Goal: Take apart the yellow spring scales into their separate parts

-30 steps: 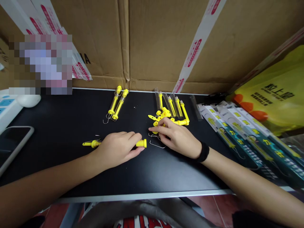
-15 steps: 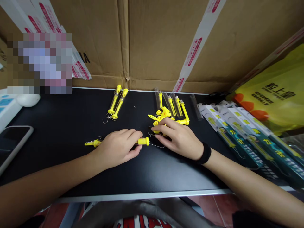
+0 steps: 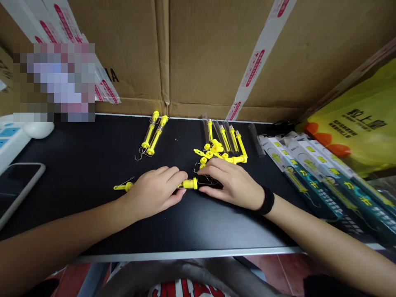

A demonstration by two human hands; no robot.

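My left hand (image 3: 159, 187) is wrapped round a yellow spring scale (image 3: 189, 184), held level just above or on the black tabletop. Its flat yellow end (image 3: 120, 187) and a bit of wire stick out on the left; the middle is hidden by my fingers. Beside its right end, my right hand (image 3: 233, 181) reaches over thin wire hooks (image 3: 196, 168) with thumb and fingers apart. Whether its fingertips touch a hook is hard to see. Just beyond lies a pile of small yellow plastic parts (image 3: 213, 147), partly covered by the hand.
Two assembled spring scales (image 3: 157, 134) lie at the back left. Yellow inner rods (image 3: 233, 140) and clear tubes (image 3: 256, 140) are behind the pile. Boxed spring scales (image 3: 321, 177) and a yellow bag (image 3: 355, 119) stand right. A phone (image 3: 20, 185) and power strip (image 3: 12, 136) lie left; cardboard (image 3: 204, 57) walls the back.
My right hand's fingers have shifted a little among the wire hooks, the index finger drawing back slightly. My left hand keeps its hold on the spring scale. The view has moved very slightly.
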